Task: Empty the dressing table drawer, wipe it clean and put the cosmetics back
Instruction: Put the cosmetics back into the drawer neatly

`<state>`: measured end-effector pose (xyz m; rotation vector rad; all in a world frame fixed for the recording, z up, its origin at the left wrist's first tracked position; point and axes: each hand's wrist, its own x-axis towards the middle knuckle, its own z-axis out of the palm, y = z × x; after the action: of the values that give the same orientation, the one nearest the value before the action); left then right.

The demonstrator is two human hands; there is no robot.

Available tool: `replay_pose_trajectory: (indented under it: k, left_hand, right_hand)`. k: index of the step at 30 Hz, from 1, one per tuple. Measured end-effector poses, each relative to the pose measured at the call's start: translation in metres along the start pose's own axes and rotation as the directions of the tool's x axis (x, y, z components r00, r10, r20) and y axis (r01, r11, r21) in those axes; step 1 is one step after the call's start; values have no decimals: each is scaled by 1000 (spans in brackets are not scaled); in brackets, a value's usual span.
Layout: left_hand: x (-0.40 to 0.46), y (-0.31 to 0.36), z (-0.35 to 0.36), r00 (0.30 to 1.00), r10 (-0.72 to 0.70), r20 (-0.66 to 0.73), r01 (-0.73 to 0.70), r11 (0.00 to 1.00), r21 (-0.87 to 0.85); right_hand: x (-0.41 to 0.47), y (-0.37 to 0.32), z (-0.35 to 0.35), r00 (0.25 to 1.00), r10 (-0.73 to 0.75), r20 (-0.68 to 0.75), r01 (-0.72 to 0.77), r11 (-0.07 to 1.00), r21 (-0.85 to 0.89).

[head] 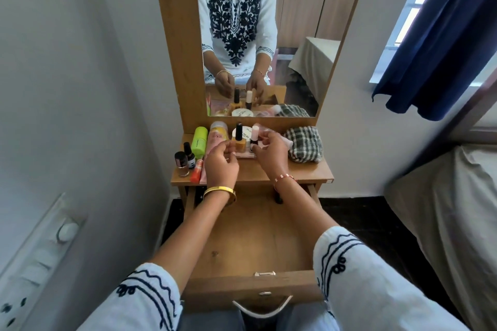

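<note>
The dressing table drawer (258, 236) is pulled out toward me, its wooden bottom bare except for a small dark item (278, 198) at the back. Cosmetics stand on the tabletop (304, 173): a green bottle (200, 141), a pink tube (216, 140), an orange nail polish with a black cap (239, 140), a white round jar (246, 131), two dark nail polish bottles (185, 160) and an orange-red tube (196, 172). My right hand (270, 154) pinches a small white-capped bottle (254, 137) standing on the table. My left hand (222, 162) hovers loosely curled beside the pink tube, holding nothing.
A checked cloth (305, 144) lies bunched at the tabletop's right. The mirror (269, 35) rises directly behind the cosmetics. A wall with a switch panel (40, 255) is close on the left; a bed (451, 209) and a blue curtain (443, 35) are on the right.
</note>
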<state>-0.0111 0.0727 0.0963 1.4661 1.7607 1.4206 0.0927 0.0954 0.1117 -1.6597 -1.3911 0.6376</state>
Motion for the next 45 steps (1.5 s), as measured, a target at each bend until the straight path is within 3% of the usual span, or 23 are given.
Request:
replay_pose_trajectory:
  k: [8, 11, 13, 17, 22, 28, 31, 34, 38, 45]
  left_hand:
    - [25, 0, 11, 998, 62, 10, -63, 991, 118]
    - [36, -2, 17, 991, 91, 96, -107, 978, 180]
    - [41, -1, 20, 986, 88, 139, -116, 971, 210]
    - [47, 1, 21, 984, 71, 164, -104, 974, 203]
    - [52, 6, 20, 986, 65, 151, -97, 972, 214]
    - [38, 11, 11, 989, 37, 145, -47, 997, 66]
    - [23, 5, 2, 990, 41, 138, -44, 999, 13]
    - [-2, -1, -15, 990, 43, 135, -39, 999, -29]
    - [-28, -14, -36, 987, 47, 155, -49, 999, 4]
    - [-64, -38, -55, 980, -21, 197, 9, 998, 57]
  right_hand:
    - [16, 5, 9, 1000, 20, 19, -21, 999, 36]
    - [14, 10, 3, 1000, 9, 10, -10, 995, 100]
    - [13, 17, -1, 998, 43, 42, -52, 969, 242]
    - [5, 23, -10, 959, 152, 238, -273, 716, 643]
    - [-2, 27, -20, 937, 157, 313, -343, 597, 725]
    - [-9, 34, -30, 921, 157, 356, -387, 463, 798]
    - [-19, 37, -32, 925, 156, 348, -378, 494, 783]
    - [-31, 44, -29, 928, 163, 335, -362, 603, 711]
    - [-50, 50, -20, 924, 163, 345, -349, 728, 590]
    - [-83, 46, -4, 903, 101, 418, -304, 837, 455]
